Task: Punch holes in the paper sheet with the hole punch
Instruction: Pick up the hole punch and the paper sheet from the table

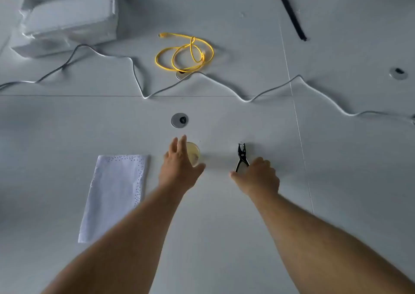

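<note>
A white paper sheet [114, 195] lies flat on the table at the left, with rows of small punched holes along its top and right edges. The black plier-type hole punch [241, 154] lies on the table right of centre, jaws pointing away from me. My right hand [258, 178] sits at its near end with fingers curled over one handle; the other handle shows beside my thumb. My left hand [179, 168] hovers with fingers spread over a small round clear dish [194, 153], thumb by the dish's near side.
A metal cable grommet [179, 120] sits just beyond the dish. Farther back are a coiled yellow cable [184, 55], a long white cable [224, 87] across the table, a plastic-wrapped white package [67, 22] at the back left and a black strip [290, 13] at the back right.
</note>
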Demonstrator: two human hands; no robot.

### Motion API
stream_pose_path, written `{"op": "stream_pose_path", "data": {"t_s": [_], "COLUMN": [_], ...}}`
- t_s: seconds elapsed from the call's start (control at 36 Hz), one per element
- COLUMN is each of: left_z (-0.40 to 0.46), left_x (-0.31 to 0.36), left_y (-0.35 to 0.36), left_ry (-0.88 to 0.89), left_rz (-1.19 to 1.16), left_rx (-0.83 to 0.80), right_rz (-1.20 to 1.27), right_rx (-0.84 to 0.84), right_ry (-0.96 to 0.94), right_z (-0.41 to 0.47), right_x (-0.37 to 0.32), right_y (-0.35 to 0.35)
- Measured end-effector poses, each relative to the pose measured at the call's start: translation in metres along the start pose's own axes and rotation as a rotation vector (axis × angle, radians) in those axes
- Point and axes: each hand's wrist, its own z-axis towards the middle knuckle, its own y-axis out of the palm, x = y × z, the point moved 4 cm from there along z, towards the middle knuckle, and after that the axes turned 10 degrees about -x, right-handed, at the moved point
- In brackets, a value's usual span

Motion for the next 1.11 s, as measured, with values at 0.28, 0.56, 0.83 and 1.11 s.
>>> {"op": "stream_pose_path", "data": {"t_s": [0.28, 0.56, 0.83, 1.11], "left_z": [-0.021, -0.072, -0.108, -0.152], "left_x": [-0.013, -0.047, -0.074, -0.091], "left_y": [0.014, 0.039, 0.052, 0.072], "left_ry": [0.029, 0.111, 0.187, 0.260], "left_rz": [0.043, 0.042, 0.078, 0.163], "left_rx": [-0.004, -0.067, -0.130, -0.214], "right_rz": [-0.049, -0.024, -0.044, -0.054], "right_rx": [0.028, 0.028, 0.012, -0.001], "right_ry": [-0.036, 0.011, 0.036, 0.064], "right_z": [-0.014, -0.063, -0.102, -0.142], "right_x": [0.009, 0.039, 0.056, 0.077], "right_y": [0.016, 0.049, 0.074, 0.097]}}
